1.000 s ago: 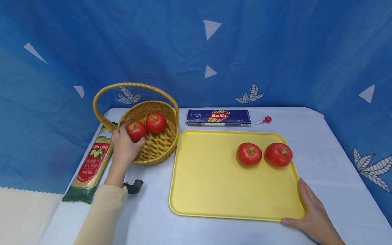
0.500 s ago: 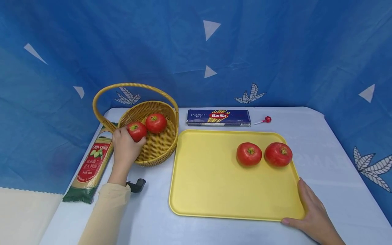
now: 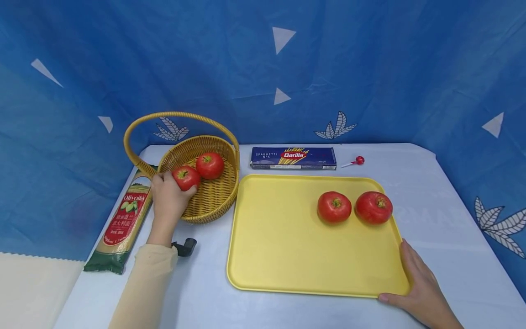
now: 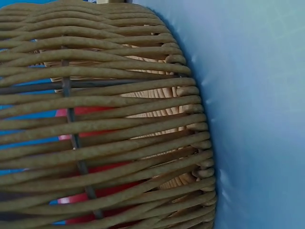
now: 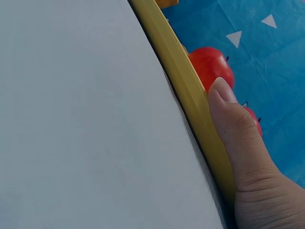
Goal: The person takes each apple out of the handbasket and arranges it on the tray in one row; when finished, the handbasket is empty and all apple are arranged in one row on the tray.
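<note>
My left hand (image 3: 170, 198) reaches over the near left rim of a wicker basket (image 3: 211, 214) and grips a red apple (image 3: 186, 177) between thumb and fingers. Beside it in the basket lies a second red apple (image 3: 210, 165). In the left wrist view the woven basket wall (image 4: 105, 102) fills most of the frame, with red showing through its gaps; the hand is hidden there. My right hand (image 3: 425, 288) holds the near right corner of a yellow tray (image 3: 287, 246). In the right wrist view the thumb (image 5: 240, 133) lies along the tray's rim (image 5: 190, 90).
Two red apples, one left (image 3: 334, 208) and one right (image 3: 373, 208), sit on the tray's right part. Behind it lie a blue spaghetti box (image 3: 293, 158) and a lollipop (image 3: 359, 161). A pasta bag (image 3: 123, 221) lies left of the basket, below its tall handle (image 3: 181, 114).
The apple in my left hand has shifted slightly right and down toward the other apple in the basket. The left forearm has moved a little right. My right hand and the tray stay put.
</note>
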`<state>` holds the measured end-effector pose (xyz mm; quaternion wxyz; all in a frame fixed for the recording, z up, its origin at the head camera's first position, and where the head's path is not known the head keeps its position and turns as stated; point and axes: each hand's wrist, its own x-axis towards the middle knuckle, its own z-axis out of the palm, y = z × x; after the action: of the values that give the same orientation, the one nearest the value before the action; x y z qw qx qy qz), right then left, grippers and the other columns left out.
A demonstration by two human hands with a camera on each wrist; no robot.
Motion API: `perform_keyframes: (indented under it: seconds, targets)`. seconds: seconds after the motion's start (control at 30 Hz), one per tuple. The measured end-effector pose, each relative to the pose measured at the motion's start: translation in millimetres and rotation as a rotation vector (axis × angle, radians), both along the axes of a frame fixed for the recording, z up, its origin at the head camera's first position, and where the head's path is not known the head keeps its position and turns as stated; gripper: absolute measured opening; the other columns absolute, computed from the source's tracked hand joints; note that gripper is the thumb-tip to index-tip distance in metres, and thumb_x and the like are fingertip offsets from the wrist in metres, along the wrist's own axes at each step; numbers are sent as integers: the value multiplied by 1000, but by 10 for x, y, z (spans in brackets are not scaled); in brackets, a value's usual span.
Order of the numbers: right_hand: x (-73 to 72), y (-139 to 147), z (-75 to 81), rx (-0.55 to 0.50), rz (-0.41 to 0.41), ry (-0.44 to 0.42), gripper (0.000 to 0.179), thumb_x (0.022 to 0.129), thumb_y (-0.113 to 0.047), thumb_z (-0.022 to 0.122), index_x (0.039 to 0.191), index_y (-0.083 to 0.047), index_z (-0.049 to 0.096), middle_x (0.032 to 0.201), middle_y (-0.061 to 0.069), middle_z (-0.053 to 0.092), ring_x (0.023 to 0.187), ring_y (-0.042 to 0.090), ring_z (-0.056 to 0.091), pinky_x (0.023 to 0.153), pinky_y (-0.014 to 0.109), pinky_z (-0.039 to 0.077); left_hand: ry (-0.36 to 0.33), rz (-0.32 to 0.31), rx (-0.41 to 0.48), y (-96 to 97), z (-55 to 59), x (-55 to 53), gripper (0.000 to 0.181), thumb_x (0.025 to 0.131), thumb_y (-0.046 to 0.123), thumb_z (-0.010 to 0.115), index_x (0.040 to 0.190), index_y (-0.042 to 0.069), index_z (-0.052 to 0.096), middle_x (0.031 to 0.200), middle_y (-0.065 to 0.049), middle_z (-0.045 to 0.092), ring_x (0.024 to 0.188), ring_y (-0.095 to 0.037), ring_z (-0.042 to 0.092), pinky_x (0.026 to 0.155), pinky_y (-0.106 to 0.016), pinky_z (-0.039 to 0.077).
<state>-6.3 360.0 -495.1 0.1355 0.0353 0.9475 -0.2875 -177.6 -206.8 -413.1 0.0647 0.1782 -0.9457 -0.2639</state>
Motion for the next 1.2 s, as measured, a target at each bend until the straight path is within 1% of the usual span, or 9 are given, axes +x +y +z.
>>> perform_keyframes:
  seconds: [0.2,0.33,0.47,0.6,0.7,0.8,0.9,1.0,1.2]
  targets:
    - [11,-5,-3,-1,-7,-6,141,71,-54,83,154,-14,-24,163,25,-15,143,57,5,101,81,18,-64,0,5,5,-9,-34,95,84,35,76,149,-6,21,139,-34,43,126,-49,44,103,-63,45]
    - [7,-10,0,-1,-13,-13,141,71,-55,82,154,-14,-24,163,25,-16,143,57,4,101,81,17,-106,-12,-24,13,8,-54,102,83,39,76,152,-7,17,143,-34,38,129,-51,40,104,-64,43]
    - [15,-14,4,-2,-9,0,141,71,-55,83,154,-15,-24,163,25,-14,143,56,5,101,81,17,-118,-45,-71,16,1,-66,104,81,45,77,151,-9,22,144,-36,32,130,-52,36,102,-67,43]
    - [24,-13,-5,-13,-10,16,141,70,-53,84,155,-15,-22,164,25,-13,143,56,6,102,81,17,-126,-56,-89,12,-19,-75,101,80,47,77,148,-9,27,139,-36,38,124,-52,42,100,-66,44]
    - [23,-9,-6,-20,-9,22,140,71,-51,84,155,-15,-22,164,24,-14,143,56,6,102,81,16,-138,-57,-85,14,-26,-76,103,79,46,77,148,-9,23,136,-36,45,120,-51,48,101,-65,44]
    - [20,-7,-5,-14,-7,33,140,71,-52,84,155,-14,-21,164,25,-12,142,57,7,101,81,17,-137,-56,-65,11,-21,-60,106,80,45,77,150,-8,19,136,-36,46,120,-51,50,101,-64,44]
    - [17,-5,-2,-11,-1,35,139,72,-52,84,155,-15,-22,164,25,-13,142,57,7,100,81,17,-98,-51,-24,15,-1,-22,104,80,43,77,150,-6,19,138,-34,44,122,-50,49,102,-64,45]
    - [10,-4,-3,-3,1,20,140,71,-53,83,154,-15,-23,164,25,-13,142,57,7,100,81,18,-34,-47,33,32,35,52,101,81,43,76,151,-3,19,141,-30,42,125,-48,47,100,-63,47]
    - [10,-4,0,3,1,7,141,70,-54,83,154,-14,-23,163,25,-14,142,56,7,101,81,19,137,-61,149,151,158,281,97,80,42,78,151,6,23,144,-22,38,130,-40,44,95,-62,51]
